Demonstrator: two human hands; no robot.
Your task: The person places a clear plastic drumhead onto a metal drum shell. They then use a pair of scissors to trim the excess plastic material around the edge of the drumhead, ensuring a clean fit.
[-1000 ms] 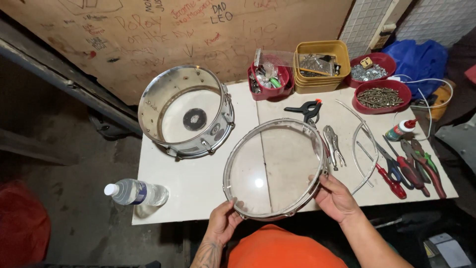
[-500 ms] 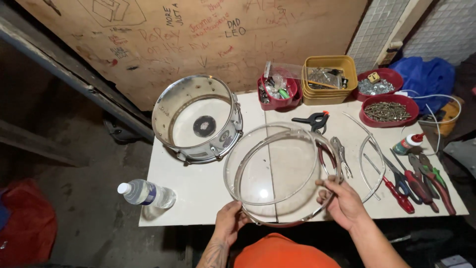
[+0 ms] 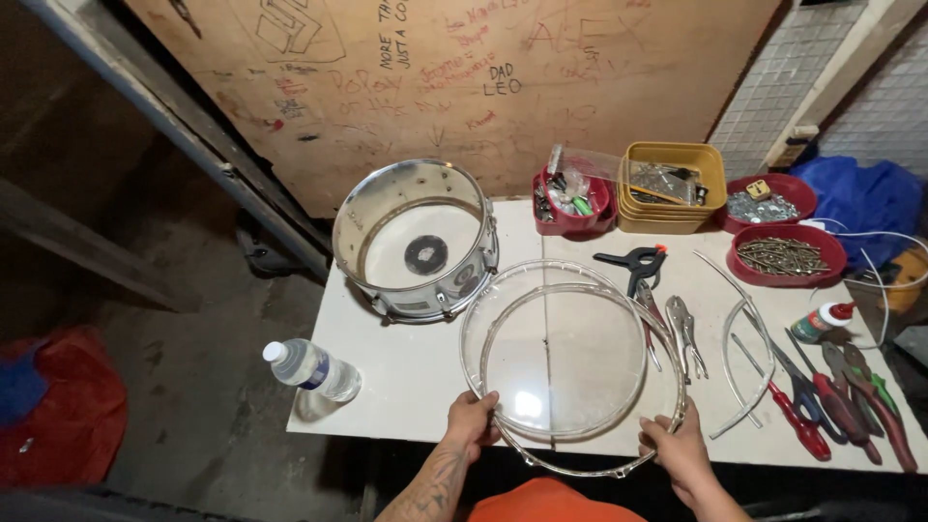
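The left hand (image 3: 471,418) grips the near-left edge of a clear drum skin (image 3: 553,353), fingers curled over its rim. The right hand (image 3: 672,447) pinches a thin metal hoop (image 3: 677,362) at its near-right side. The skin and the hoop overlap, the skin offset a little to the left, and both are held just above the near edge of the white tabletop (image 3: 406,372). A metal drum shell (image 3: 416,242) stands behind them on the left, well apart from the hands. A plastic water bottle (image 3: 311,371) lies at the left edge of the tabletop. To the right lie pliers (image 3: 684,333), a black clamp (image 3: 633,263) and screwdrivers (image 3: 795,419). At the back stand a yellow tub (image 3: 674,188) and red bowls (image 3: 783,256) of screws.
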